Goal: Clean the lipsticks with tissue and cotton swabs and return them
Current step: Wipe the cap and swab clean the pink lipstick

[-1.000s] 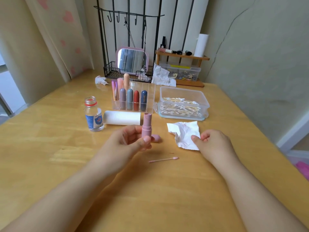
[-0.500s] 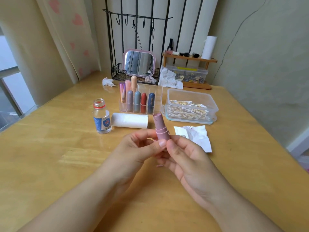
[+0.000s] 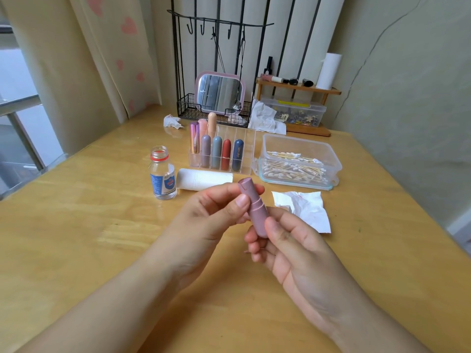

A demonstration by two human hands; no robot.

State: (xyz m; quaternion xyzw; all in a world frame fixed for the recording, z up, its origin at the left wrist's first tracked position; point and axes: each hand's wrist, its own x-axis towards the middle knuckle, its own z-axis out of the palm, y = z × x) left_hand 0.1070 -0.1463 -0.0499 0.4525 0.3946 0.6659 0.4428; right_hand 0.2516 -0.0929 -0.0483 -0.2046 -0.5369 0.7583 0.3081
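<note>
- The right hand point(image 3: 285, 248) curls its thumb and fingers round the lower barrel of the open mauve lipstick point(image 3: 253, 207), which is raised above the wooden table point(image 3: 76, 225), tilted with its top leaning left and away
- The left hand point(image 3: 214, 215) pinches the upper sleeve of the same tube between thumb and fingertips, just below the exposed tip
- The tube looks light, rigid and smooth, so it may slip if twisted; the waxy tip is soft and smears easily, so I judge the barrel the safe place to hold, never the tip
- A crumpled tissue point(image 3: 305, 210) with faint red marks lies just right of the hands
- Beyond them lie a tissue roll point(image 3: 204, 180) and an uncapped small bottle point(image 3: 163, 175)
- Farther back stands the clear organiser point(image 3: 244, 149) of capped lipsticks, beside the cotton swab box point(image 3: 300, 159)
</note>
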